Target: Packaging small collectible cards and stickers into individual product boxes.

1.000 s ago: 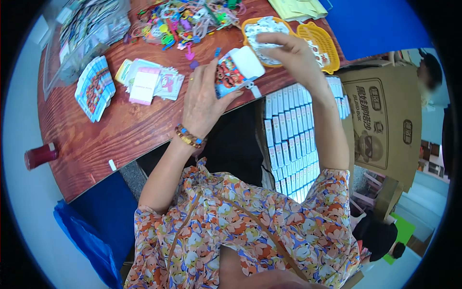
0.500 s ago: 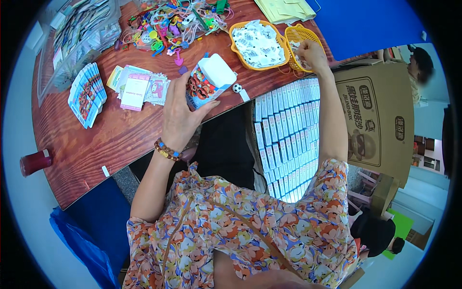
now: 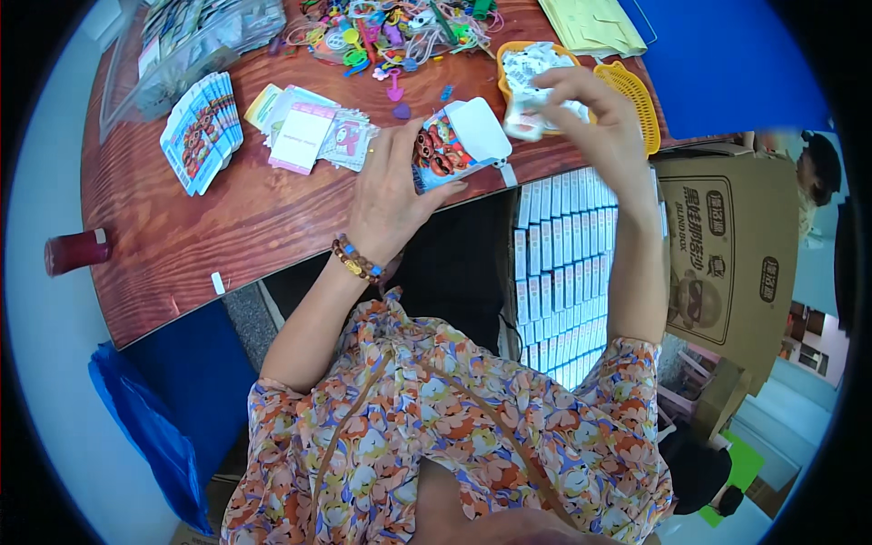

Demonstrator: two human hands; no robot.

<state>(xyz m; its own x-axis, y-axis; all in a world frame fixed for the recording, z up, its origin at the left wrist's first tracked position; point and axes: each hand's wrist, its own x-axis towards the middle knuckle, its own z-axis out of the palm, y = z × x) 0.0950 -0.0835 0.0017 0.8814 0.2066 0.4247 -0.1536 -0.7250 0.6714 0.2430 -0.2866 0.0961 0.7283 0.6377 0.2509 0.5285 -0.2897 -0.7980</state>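
Note:
My left hand (image 3: 389, 193) grips a small printed carton (image 3: 442, 156), tilted over the table's near edge, its white flap (image 3: 483, 130) raised. Right of it, my right hand (image 3: 599, 118) pinches a small white packet (image 3: 524, 122), smeared by motion. The packet is a little apart from the carton's flap. Behind that hand stand a yellow basket (image 3: 502, 80) of white packets and a smaller yellow basket (image 3: 647, 113), partly covered by the hand. A football-patterned ball (image 3: 500, 163) peeks out beside the carton.
Flat printed cartons (image 3: 202, 136) lie fanned on the left, beside several cards (image 3: 304, 136). Small plastic toys (image 3: 391, 36) are heaped at the back. A large cardboard box (image 3: 727, 263) with rows of packed cartons (image 3: 563, 272) stands below the table. A red jar (image 3: 77, 252) is far left.
My right hand has come out of the smaller yellow basket and moved left toward the carton with a white packet. The whole view has shifted; my left hand still holds the carton.

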